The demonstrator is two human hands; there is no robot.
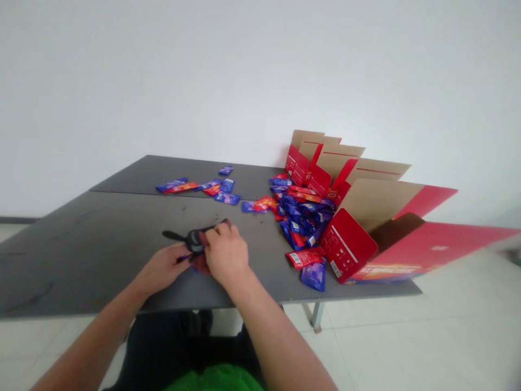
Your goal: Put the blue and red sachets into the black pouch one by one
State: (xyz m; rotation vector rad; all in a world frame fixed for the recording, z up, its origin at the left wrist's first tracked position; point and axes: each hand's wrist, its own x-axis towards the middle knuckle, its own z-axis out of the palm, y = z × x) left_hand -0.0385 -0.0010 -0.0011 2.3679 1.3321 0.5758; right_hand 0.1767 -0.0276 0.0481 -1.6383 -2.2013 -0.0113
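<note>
My left hand (163,269) and my right hand (226,254) meet low over the grey tabletop (69,260). Black scissors (194,240) sit between them, with a pointed black end sticking out to the left. My left fingers close around the scissors. A red and blue sachet (199,264) shows beneath my hands, and my right hand presses on it. Much of the sachet and part of the scissors are hidden by my fingers, so the exact grip is unclear.
A heap of similar sachets (299,212) lies against an open red cardboard box (348,244) at the table's right. Several loose sachets (199,187) lie farther back. The table's front edge runs just past my wrists, with a metal leg (317,317) below.
</note>
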